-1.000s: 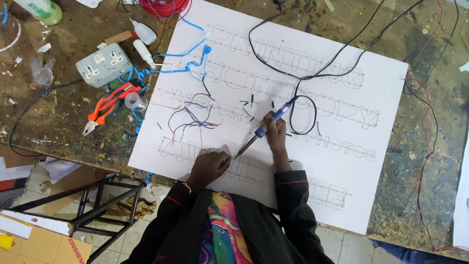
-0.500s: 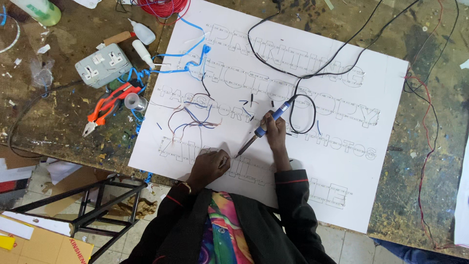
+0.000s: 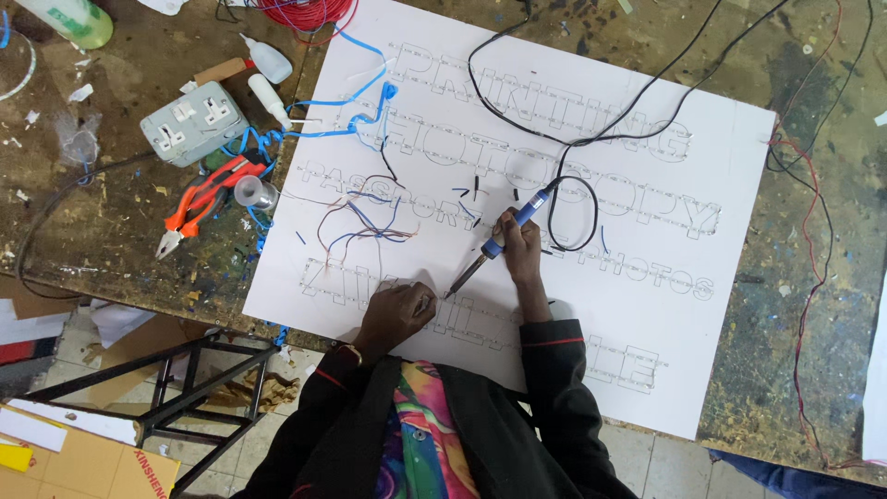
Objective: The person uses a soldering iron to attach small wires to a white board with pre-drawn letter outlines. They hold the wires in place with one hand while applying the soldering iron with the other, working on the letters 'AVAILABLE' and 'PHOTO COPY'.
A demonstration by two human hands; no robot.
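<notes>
head: iron tip (image 3: 450, 293) behind left hand (image 3: 395, 312)

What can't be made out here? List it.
- Head view: what the left hand pinches is too small and covered by its fingers.
- The soldering iron tip contact on the white board is too small to tell.
- The red wire spool is cut off by the top edge.

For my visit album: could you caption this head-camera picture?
Right hand holds a soldering iron to a white sign board while the left hand presses beside its tip.
</notes>
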